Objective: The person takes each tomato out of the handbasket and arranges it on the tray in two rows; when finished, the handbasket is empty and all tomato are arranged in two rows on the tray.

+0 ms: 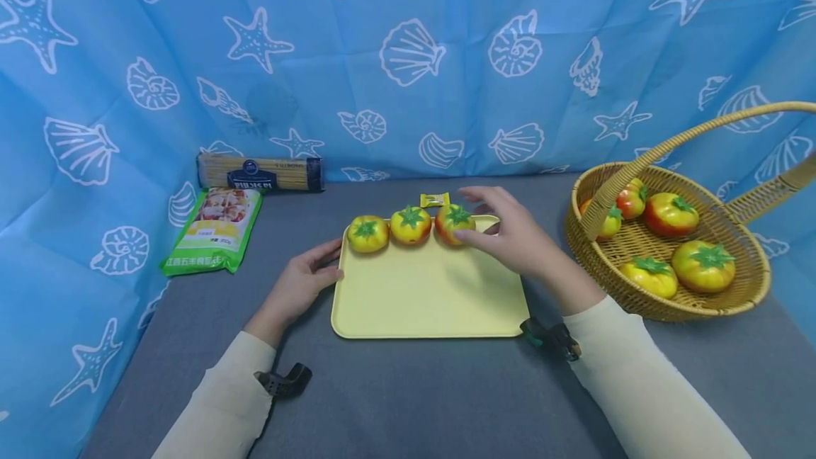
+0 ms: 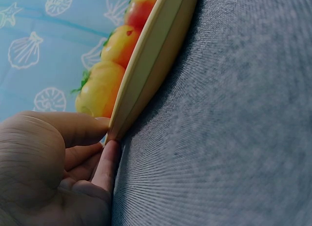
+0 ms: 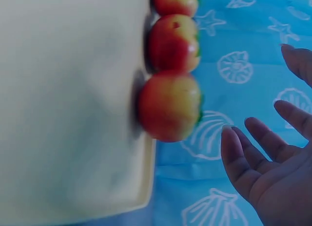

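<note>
A pale yellow tray [image 1: 427,296] lies on the table with a row of three yellow-red tomatoes along its far edge: a left one [image 1: 367,234], a middle one [image 1: 411,225] and a right one [image 1: 451,218]. My left hand [image 1: 304,282] pinches the tray's left rim between thumb and fingers, as the left wrist view shows close up. Over the tray's far right corner, my right hand [image 1: 510,232] is spread beside the right tomato. In the right wrist view its fingers [image 3: 234,155] stand apart from that tomato [image 3: 170,106], with nothing held.
At the right stands a wicker basket [image 1: 663,312] with a tall handle and several more tomatoes inside. A small yellow packet [image 1: 435,200] lies behind the tray. Spaghetti [image 1: 258,173] and a green food bag [image 1: 217,229] lie at the back left, before a blue curtain [image 1: 408,105].
</note>
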A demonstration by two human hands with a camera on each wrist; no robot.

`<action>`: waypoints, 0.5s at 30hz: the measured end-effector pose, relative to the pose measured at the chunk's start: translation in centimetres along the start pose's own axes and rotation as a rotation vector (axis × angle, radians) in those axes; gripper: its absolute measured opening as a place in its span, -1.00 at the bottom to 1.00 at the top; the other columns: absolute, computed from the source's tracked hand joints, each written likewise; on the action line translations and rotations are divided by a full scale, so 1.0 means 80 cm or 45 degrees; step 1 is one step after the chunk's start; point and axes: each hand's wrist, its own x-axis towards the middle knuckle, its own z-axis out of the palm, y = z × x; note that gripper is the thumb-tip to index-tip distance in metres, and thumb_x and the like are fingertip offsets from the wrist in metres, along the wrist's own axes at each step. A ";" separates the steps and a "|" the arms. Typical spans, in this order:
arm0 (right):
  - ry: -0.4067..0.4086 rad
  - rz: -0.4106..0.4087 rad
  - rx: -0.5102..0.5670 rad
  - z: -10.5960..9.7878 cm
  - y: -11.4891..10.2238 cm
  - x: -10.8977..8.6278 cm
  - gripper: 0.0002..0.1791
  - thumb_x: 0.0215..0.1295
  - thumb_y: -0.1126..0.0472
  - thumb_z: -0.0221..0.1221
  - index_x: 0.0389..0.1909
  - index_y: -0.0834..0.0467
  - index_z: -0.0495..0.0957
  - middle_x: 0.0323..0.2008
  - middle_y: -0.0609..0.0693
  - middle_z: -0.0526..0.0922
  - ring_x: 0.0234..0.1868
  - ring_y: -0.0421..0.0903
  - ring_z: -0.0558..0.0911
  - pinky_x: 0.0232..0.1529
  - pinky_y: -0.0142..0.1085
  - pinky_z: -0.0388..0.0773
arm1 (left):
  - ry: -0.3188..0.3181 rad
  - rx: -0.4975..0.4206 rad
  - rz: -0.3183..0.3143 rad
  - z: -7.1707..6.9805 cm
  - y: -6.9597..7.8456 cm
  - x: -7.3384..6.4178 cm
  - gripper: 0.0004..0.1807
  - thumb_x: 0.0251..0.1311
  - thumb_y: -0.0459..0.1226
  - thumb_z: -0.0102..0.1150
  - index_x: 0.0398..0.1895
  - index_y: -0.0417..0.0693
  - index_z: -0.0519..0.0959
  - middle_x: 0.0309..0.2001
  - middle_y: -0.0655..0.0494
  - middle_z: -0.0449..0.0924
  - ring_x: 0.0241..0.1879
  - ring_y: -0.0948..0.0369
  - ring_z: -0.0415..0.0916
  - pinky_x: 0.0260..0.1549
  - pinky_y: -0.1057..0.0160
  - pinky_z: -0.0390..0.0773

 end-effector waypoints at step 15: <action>0.110 -0.160 0.059 -0.049 -0.041 -0.060 -0.30 0.46 0.32 0.41 0.56 0.12 0.44 0.37 0.08 0.55 0.31 0.08 0.56 0.12 -0.36 0.61 | -0.004 -0.008 0.000 -0.002 -0.001 0.000 -0.26 0.48 -0.34 0.32 0.68 -0.10 0.34 0.54 -0.09 0.43 0.41 0.00 0.51 0.37 0.06 0.51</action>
